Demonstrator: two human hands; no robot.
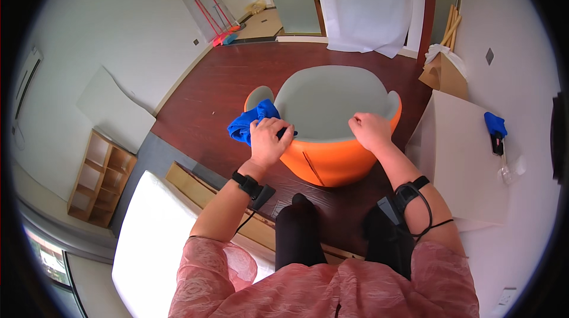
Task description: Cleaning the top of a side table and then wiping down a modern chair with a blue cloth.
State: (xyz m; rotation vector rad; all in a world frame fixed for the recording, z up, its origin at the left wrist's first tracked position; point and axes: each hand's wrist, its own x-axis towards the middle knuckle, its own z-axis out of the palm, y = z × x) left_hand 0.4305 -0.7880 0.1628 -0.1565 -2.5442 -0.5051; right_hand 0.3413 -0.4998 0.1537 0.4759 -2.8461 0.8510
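Note:
In front of me stands a tub armchair with an orange outer shell point(331, 162) and a grey upholstered inside point(331, 100). A dark line, like a slit or seam, runs down the orange shell. My left hand point(270, 140) is at the chair's near left rim, its fingers bent over a bunched blue cloth point(244, 127). Part of the cloth lies against the left armrest point(259, 94). A small dark piece shows by the left fingertips; I cannot make out what it is. My right hand point(371, 130) is curled closed over the near right rim, with nothing visible in it.
A white-covered board or mattress point(151, 229) lies left of my legs, beside a wooden plank point(191, 180). On the right, a white box-like surface point(466, 153) holds another blue cloth point(494, 123) and a clear item. Brooms point(218, 20) and a cubby shelf point(102, 175) stand farther off.

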